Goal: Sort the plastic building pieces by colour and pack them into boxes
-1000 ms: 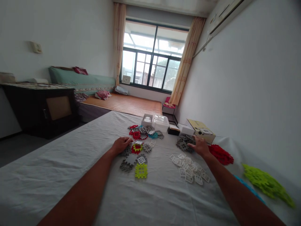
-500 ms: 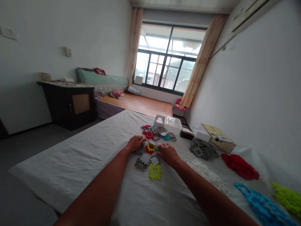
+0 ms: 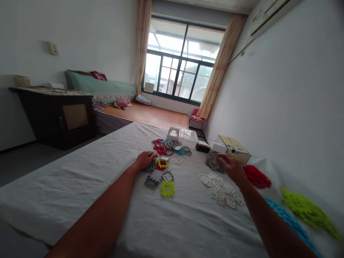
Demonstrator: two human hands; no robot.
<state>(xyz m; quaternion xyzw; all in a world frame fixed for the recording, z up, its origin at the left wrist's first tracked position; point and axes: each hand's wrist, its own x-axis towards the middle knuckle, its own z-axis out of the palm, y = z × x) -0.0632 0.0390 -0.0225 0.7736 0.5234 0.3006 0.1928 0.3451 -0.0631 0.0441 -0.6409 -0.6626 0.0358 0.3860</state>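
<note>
My left hand (image 3: 146, 160), its fingers curled, grips the left edge of a cluster of joined interlocking plastic pieces (image 3: 162, 165) in grey, red, lime and white. On the near side of the cluster are a toothed lime piece (image 3: 167, 189) and a small white window-grid piece (image 3: 167, 177). Over to the right, my right hand (image 3: 231, 166) is at a pile of grey interlocking pieces (image 3: 212, 162). Its fingers are pinched at the pile's upper edge, on what looks like a grey piece. The fingertips partly cover it.
White window-grid pieces (image 3: 220, 190) lie spread before the right forearm. Red (image 3: 256, 176), blue (image 3: 288, 222) and lime pieces (image 3: 309, 211) lie farther right. Beyond the cluster stand a clear plastic box (image 3: 189, 138), a black box (image 3: 202, 146) and a yellow carton (image 3: 233, 147).
My right hand has left the cluster and moved right to the grey pile. My left hand stays at the cluster. The view has turned somewhat to the right.
</note>
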